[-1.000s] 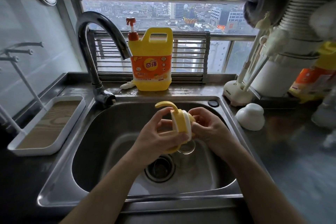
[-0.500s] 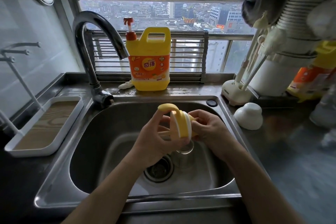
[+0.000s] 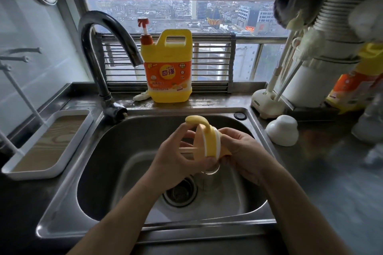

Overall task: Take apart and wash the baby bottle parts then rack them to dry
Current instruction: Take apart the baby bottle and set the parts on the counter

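Note:
Over the steel sink (image 3: 116,151) I hold the bottle's yellow collar (image 3: 209,143), which has a white ring and a curved yellow handle arching up and left. My left hand (image 3: 176,157) grips its left side, fingers curled round the collar's rim, with a thin pale straw (image 3: 186,149) sticking out toward that palm. My right hand (image 3: 242,151) grips the collar's right side. A clear bottle body (image 3: 211,171) lies in the basin just below my hands. A white cap (image 3: 283,132) sits upside down on the counter to the right.
A drying rack tray (image 3: 47,143) with thin white pegs stands left of the sink. The curved faucet (image 3: 103,54) rises at the back left beside a yellow detergent jug (image 3: 167,70). Bottle brushes in a cream stand (image 3: 267,101) are at the back right.
The collar has turned slightly in my hands and the straw now shows more on its left side. Both hands stay over the drain.

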